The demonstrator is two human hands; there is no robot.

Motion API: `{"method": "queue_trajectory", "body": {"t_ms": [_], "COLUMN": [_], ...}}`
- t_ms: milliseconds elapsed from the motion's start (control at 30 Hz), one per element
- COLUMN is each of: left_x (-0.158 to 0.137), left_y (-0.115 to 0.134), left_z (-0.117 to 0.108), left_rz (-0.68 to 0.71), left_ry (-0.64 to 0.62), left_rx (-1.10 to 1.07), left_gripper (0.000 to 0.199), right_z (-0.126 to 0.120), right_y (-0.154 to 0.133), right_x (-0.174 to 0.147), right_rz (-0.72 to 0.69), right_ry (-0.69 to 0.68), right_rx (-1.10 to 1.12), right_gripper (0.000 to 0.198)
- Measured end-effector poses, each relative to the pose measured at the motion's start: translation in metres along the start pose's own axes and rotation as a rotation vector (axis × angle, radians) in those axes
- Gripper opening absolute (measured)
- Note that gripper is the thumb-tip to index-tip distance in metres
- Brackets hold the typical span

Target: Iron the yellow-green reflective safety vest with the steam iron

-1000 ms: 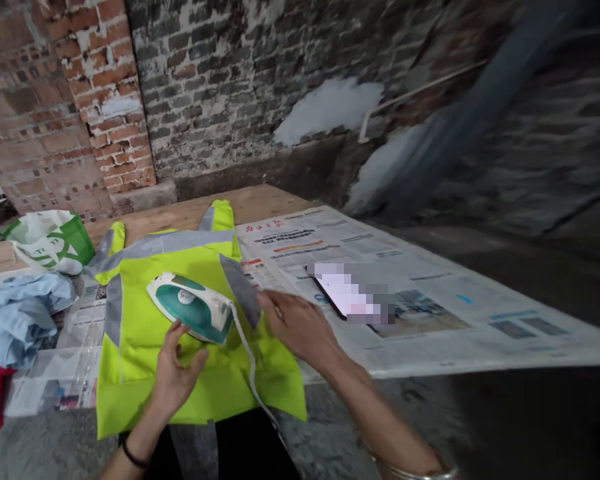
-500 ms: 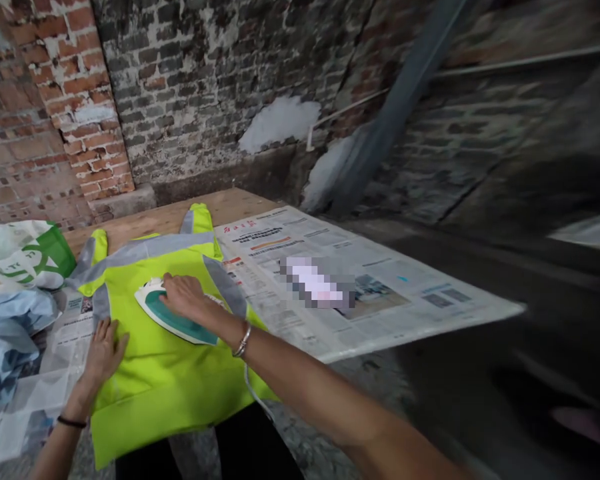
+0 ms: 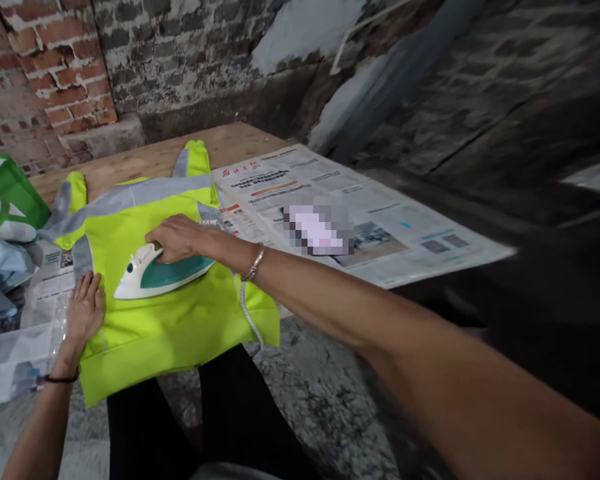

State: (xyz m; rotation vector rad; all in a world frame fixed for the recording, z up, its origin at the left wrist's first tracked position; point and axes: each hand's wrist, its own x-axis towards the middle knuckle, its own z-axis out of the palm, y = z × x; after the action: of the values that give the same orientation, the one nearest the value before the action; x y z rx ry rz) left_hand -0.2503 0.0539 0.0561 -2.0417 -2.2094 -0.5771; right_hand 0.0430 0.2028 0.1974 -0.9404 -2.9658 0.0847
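A bright yellow garment with grey bands point(image 3: 180, 340) lies spread over the table, its lower edge hanging past the front. My right hand point(image 3: 177, 239) is wrapped round the handle of a white and green clothes iron point(image 3: 155, 280). The iron rests on the garment's middle, its tip pointing left. A pale braided cord point(image 3: 247, 310) drops from behind my right wrist toward the front edge. My left hand point(image 3: 84, 308) lies flat with fingers stretched out on the garment's left edge, apart from the iron.
Newspaper point(image 3: 260, 227) covers the wooden table point(image 3: 250, 137). A blurred-out pinkish item point(image 3: 315, 230) lies on it to the right. At left are a green and white bag point(image 3: 17, 193), light blue cloth point(image 3: 0, 273) and clear plastic point(image 3: 10, 360). A brick wall point(image 3: 190, 60) stands behind.
The iron has moved toward the garment's lower part and turned so its tip points left. My left hand stays on the left edge. The view has tilted downward.
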Motion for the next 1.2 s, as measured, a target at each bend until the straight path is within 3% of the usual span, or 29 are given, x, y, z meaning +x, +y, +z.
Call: {"method": "queue_trajectory", "body": {"t_ms": [133, 367, 467, 567, 600, 667, 767, 933, 1100, 1200], "left_x": [0.001, 0.004, -0.015, -0.056, -0.072, -0.098, -0.116, -0.114, -0.119, -0.124], "left_y": [-0.002, 0.002, 0.028, 0.081, 0.102, 0.142, 0.180, 0.187, 0.193, 0.197], "left_z": [0.002, -0.004, -0.027, -0.048, -0.050, -0.044, -0.013, 0.035, 0.036, 0.031], "left_rz": [0.015, 0.058, 0.100, 0.273, 0.378, 0.539, 0.662, 0.596, 0.529, 0.502], "left_ry": [0.032, 0.146, 0.302, 0.478, 0.467, 0.324, 0.206, 0.239, 0.218, 0.157], "left_rx": [-0.029, -0.084, -0.104, -0.168, -0.216, -0.261, -0.159, -0.131, -0.226, -0.153], "left_gripper": [0.061, 0.051, 0.037, 0.014, 0.016, 0.020, 0.031, 0.032, 0.020, 0.029], "right_z": [0.000, -0.004, -0.010, -0.009, -0.007, -0.004, 0.000, 0.006, 0.010, 0.012], "right_y": [-0.010, -0.013, -0.023, -0.037, -0.041, -0.049, -0.053, -0.034, 0.004, 0.025], "right_x": [-0.029, -0.046, -0.043, -0.040, -0.039, -0.039, -0.038, -0.023, 0.025, 0.058], "right_rz": [-0.098, -0.055, 0.013, 0.081, 0.107, 0.154, 0.187, 0.176, 0.285, 0.342], "right_ry": [-0.048, -0.076, -0.111, -0.069, -0.050, -0.031, -0.039, -0.015, 0.053, 0.120], "right_rx": [0.013, 0.024, 0.009, 0.019, 0.026, 0.041, 0.055, 0.030, 0.009, -0.011], "right_gripper": [0.026, 0.026, 0.027, 0.030, 0.031, 0.033, 0.034, 0.037, 0.040, 0.042]}}
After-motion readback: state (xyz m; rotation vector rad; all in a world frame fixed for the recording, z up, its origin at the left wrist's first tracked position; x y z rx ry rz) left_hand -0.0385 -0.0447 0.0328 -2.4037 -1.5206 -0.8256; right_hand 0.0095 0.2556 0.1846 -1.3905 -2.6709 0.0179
